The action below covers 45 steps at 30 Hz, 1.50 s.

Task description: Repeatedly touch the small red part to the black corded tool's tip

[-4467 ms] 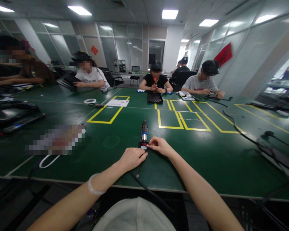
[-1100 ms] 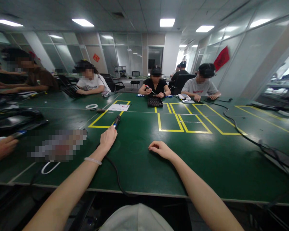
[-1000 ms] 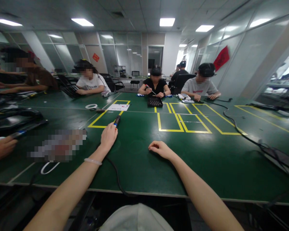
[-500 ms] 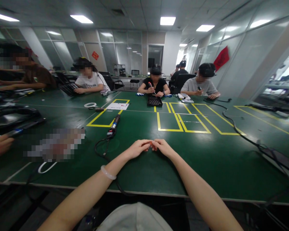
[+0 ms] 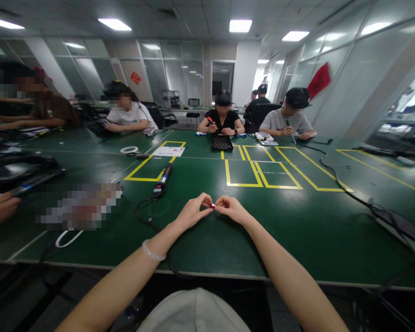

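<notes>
Fingers (image 5: 205, 212) of left hand (image 5: 192, 210) and right hand (image 5: 234, 210) pinch a small red piece (image 5: 213, 206) between them.

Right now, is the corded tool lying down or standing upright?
Lying down: the corded tool stretches lengthwise along the green table, its cable trailing from the near end.

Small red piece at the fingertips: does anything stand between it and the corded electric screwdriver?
Only the left hand visibly does: it curls beside the small red piece, on the side toward the corded electric screwdriver. Past it, green tabletop shows. The black cable loops nearer the person, off that line.
</notes>
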Tool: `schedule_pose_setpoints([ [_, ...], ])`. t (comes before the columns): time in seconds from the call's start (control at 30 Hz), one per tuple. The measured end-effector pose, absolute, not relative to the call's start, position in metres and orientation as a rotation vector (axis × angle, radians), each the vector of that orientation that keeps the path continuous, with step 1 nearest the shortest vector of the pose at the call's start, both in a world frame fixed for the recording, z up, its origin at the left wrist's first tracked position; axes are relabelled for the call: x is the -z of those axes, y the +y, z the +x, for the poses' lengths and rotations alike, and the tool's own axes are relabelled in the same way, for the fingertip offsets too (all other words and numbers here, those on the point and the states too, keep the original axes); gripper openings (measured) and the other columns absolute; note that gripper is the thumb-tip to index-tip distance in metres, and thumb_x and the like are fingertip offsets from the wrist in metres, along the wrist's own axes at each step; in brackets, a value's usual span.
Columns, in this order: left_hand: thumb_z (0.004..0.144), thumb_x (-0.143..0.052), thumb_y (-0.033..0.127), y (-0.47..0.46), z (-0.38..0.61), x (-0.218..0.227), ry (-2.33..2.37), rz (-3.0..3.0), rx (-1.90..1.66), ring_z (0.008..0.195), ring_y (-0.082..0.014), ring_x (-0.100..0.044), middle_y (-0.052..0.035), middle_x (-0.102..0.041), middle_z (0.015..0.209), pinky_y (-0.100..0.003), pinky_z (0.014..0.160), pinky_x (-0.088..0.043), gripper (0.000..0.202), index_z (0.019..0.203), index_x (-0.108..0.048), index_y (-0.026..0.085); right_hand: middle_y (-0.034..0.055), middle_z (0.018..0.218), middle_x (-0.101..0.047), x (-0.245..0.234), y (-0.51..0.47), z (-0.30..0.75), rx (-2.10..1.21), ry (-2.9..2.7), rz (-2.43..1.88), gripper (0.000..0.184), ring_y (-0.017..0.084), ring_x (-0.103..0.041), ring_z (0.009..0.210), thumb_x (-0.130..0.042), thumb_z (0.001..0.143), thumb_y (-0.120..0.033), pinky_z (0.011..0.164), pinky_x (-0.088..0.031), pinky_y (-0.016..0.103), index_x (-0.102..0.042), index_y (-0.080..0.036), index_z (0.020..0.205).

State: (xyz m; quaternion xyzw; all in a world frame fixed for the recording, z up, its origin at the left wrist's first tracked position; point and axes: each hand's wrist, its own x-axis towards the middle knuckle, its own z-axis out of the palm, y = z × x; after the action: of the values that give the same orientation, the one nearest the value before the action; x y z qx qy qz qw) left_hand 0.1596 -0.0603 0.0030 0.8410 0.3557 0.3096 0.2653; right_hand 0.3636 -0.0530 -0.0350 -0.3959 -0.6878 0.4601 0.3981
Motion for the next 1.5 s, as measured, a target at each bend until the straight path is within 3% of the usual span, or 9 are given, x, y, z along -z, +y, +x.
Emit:
schedule_pose_setpoints([
  [0.1,0.083,-0.058,0.037,-0.050,0.144,-0.008,1.126,2.473,-0.888,0.103,-0.0207,-0.060,-0.0059,-0.063,0.110,-0.035,0.092,-0.045,0.032,0.110,-0.054,0.021,-0.0017,0.067,-0.059,0.033,-0.055,0.365,-1.061,-1.794,-1.021,0.021,0.010,-0.050,0.057,-0.067,0.076,-0.031,0.057,-0.039,0.022,-0.059,-0.015,0.087],
  [0.2,0.087,-0.049,0.042,-0.031,0.108,-0.017,1.608,2.578,-0.969,0.111,-0.0264,-0.054,-0.0102,-0.060,0.116,-0.041,0.097,-0.040,0.034,0.112,-0.056,0.019,-0.0022,0.069,-0.059,0.031,-0.056,0.365,-0.978,-1.843,-1.040,0.019,0.009,-0.049,0.058,-0.065,0.075,-0.027,0.057,-0.038,0.022,-0.058,-0.016,0.089],
  [0.3,0.088,-0.042,0.048,-0.016,0.062,-0.025,2.210,2.383,-0.880,0.105,-0.0310,-0.055,-0.0154,-0.060,0.112,-0.044,0.089,-0.043,0.042,0.111,-0.056,0.016,-0.0021,0.070,-0.059,0.030,-0.056,0.365,-0.935,-1.866,-1.050,0.017,0.010,-0.050,0.059,-0.064,0.076,-0.025,0.058,-0.038,0.022,-0.057,-0.016,0.089],
  [0.4,0.087,-0.035,0.059,-0.011,0.027,-0.025,2.496,2.108,-0.515,0.096,-0.0340,-0.059,-0.0173,-0.065,0.102,-0.044,0.079,-0.045,0.052,0.099,-0.062,0.016,-0.0019,0.071,-0.060,0.031,-0.056,0.364,-0.886,-1.879,-1.069,0.017,0.010,-0.051,0.061,-0.063,0.075,-0.023,0.060,-0.039,0.022,-0.057,-0.016,0.089],
  [0.5,0.085,-0.025,0.068,-0.012,0.014,-0.019,2.425,1.958,-0.167,0.091,-0.0352,-0.063,-0.0165,-0.068,0.098,-0.044,0.074,-0.046,0.065,0.093,-0.067,0.019,-0.0017,0.072,-0.060,0.033,-0.056,0.363,-0.852,-1.901,-1.085,0.016,0.010,-0.051,0.062,-0.062,0.075,-0.022,0.062,-0.040,0.023,-0.056,-0.017,0.089],
  [0.6,0.085,-0.024,0.068,-0.013,0.023,-0.013,2.349,2.045,-0.052,0.091,-0.0351,-0.064,-0.0161,-0.069,0.099,-0.043,0.074,-0.047,0.066,0.097,-0.069,0.021,-0.0011,0.074,-0.060,0.035,-0.055,0.362,-0.831,-1.920,-1.092,0.016,0.011,-0.051,0.064,-0.061,0.076,-0.021,0.063,-0.041,0.023,-0.055,-0.017,0.090],
  [0.9,0.093,-0.030,0.048,-0.042,0.102,-0.004,2.006,2.573,-0.160,0.083,-0.0259,-0.067,-0.0133,-0.070,0.090,-0.033,0.072,-0.047,0.049,0.087,-0.067,0.016,-0.0017,0.074,-0.058,0.035,-0.054,0.358,-0.803,-1.927,-1.112,0.017,0.011,-0.050,0.063,-0.060,0.075,-0.019,0.063,-0.040,0.024,-0.055,-0.017,0.091],
  [1.13,0.094,-0.035,0.045,-0.082,0.136,0.002,1.646,2.764,-0.256,0.075,-0.0221,-0.067,-0.0114,-0.070,0.082,-0.028,0.066,-0.046,0.045,0.079,-0.065,0.015,-0.0002,0.076,-0.060,0.030,-0.054,0.359,-0.842,-1.869,-1.111,0.016,0.011,-0.050,0.064,-0.063,0.077,-0.028,0.063,-0.040,0.024,-0.058,-0.016,0.087],
  [1.5,0.094,-0.036,0.043,-0.099,0.142,0.005,1.244,2.914,-0.355,0.070,-0.0172,-0.063,-0.0077,-0.068,0.077,-0.025,0.064,-0.044,0.042,0.075,-0.063,0.017,-0.0028,0.065,-0.058,0.042,-0.052,0.356,-1.018,-1.846,-1.130,0.015,0.010,-0.052,0.057,-0.064,0.073,-0.023,0.057,-0.041,0.022,-0.056,-0.016,0.084],
])
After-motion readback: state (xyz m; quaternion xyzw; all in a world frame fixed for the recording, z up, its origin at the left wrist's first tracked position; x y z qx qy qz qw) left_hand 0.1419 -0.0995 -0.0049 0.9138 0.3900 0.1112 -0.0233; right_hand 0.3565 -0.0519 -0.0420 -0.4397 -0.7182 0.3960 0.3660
